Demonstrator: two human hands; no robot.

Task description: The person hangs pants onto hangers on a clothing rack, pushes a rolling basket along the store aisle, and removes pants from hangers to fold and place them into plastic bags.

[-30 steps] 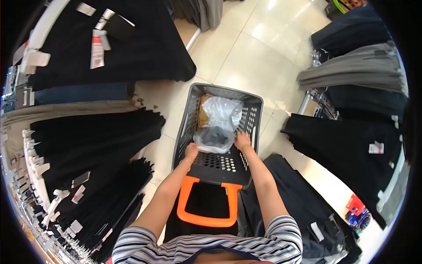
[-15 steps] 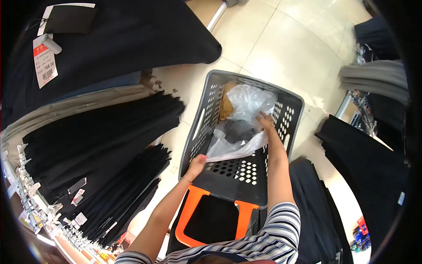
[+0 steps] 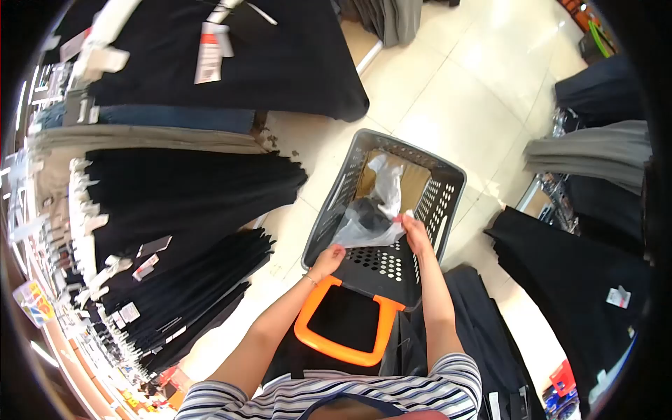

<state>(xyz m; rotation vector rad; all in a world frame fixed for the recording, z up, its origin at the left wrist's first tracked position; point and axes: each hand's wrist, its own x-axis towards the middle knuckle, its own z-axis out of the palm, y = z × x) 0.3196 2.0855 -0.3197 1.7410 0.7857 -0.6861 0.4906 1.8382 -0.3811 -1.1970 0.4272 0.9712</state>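
Note:
A dark grey shopping basket [image 3: 453, 183] with punched holes has an orange handle [image 3: 339, 348] folded toward me. Inside it a clear plastic bag [image 3: 365, 234] with something dark in it lies over brown cardboard [image 3: 414, 187]. My left hand [image 3: 328, 260] is closed on the bag's near left corner. Fingers together, my right hand [image 3: 412, 231] grips the bag's right edge. A narrow strip of the plastic stretches up toward the basket's far side.
Black trousers [image 3: 196, 185] hang in rows on the left, with price tags [image 3: 209, 56] on some. On the right hang more black garments [image 3: 560, 262] and grey ones [image 3: 595, 154]. Pale floor tiles [image 3: 483, 84] lie beyond the basket.
My right hand has come back toward me and closed on the bag's edge. The plastic at the far end has narrowed, and more cardboard shows. My left hand still holds its corner.

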